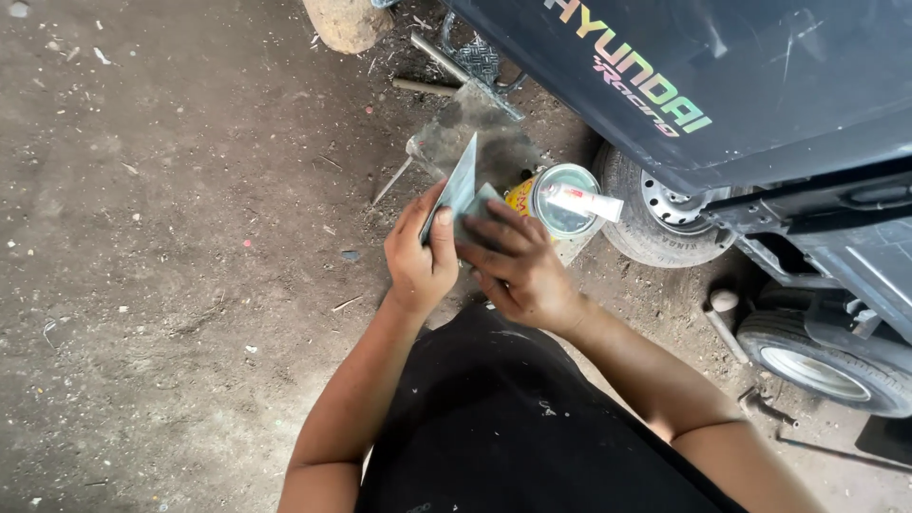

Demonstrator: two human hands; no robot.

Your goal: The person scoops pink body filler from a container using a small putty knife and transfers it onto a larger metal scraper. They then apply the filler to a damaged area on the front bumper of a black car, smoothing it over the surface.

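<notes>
My left hand [420,255] grips a thin grey metal spreader blade [459,179], held on edge with its tip pointing up and away. My right hand [518,264] presses a second small grey-green scraper [478,203] against that blade; its fingers cover most of it. Just beyond the hands, a round tin with a yellow side and a shiny lid [562,199] stands on the ground. A small white tube [584,201] lies across the lid.
A dark blue vehicle body [760,76] fills the upper right, with two small wheels [655,214] [826,366] below it. A dusty flat board [475,133], metal rods [432,57] and a stone [347,21] lie on the dirt floor [171,237].
</notes>
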